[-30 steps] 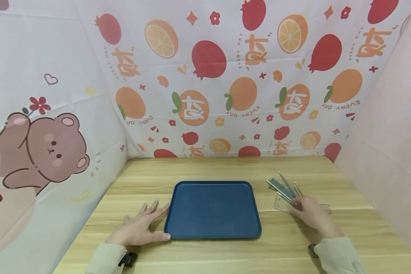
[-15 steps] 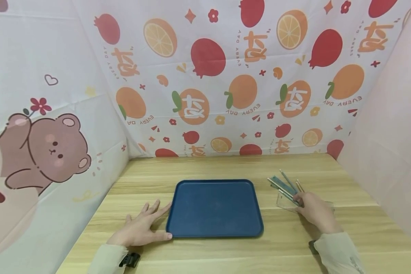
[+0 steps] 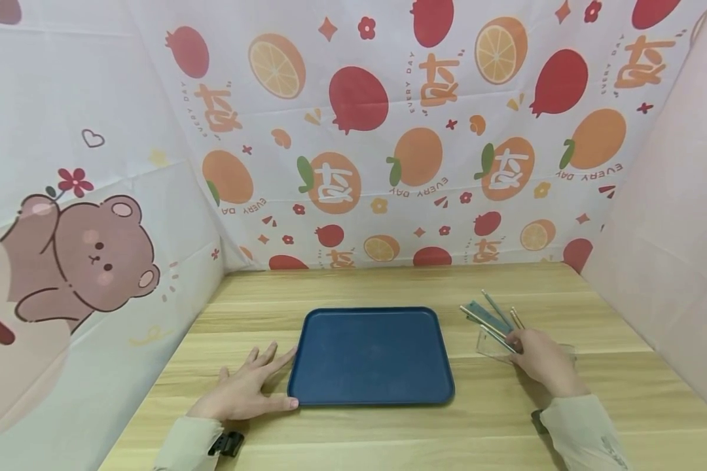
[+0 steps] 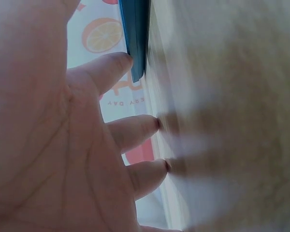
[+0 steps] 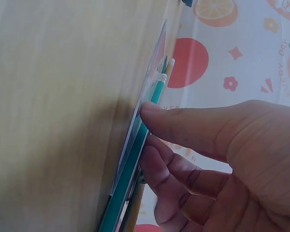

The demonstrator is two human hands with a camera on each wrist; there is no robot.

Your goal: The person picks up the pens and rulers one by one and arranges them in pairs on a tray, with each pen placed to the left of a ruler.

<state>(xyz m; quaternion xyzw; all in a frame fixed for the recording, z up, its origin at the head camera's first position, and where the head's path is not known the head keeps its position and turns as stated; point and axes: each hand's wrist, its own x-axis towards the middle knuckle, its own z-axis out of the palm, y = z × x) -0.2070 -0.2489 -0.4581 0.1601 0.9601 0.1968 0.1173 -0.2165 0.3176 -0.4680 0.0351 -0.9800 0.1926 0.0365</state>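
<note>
A dark blue tray (image 3: 370, 356) lies flat on the table. My left hand (image 3: 244, 389) is spread at its left side, thumb at the near corner and index fingertip at the rim (image 4: 136, 43). To the right of the tray, my right hand (image 3: 539, 360) reaches into a small pile of stationery. Its thumb and fingers pinch a teal pencil (image 5: 117, 205) with a white eraser end. Beside it are more pencils, one of them yellow (image 5: 170, 67), and a teal strip (image 3: 477, 310) like a ruler. Beneath lies a clear, flat plastic piece (image 3: 488, 347), partly covered by the hand.
The pale wooden table (image 3: 353, 435) runs back to a hanging cloth with a fruit print (image 3: 359, 98). White cloth walls (image 3: 654, 216) stand at both sides; the left one shows a bear (image 3: 103, 255).
The head view has shifted slightly. Both hands, the tray and the stationery keep nearly the same places.
</note>
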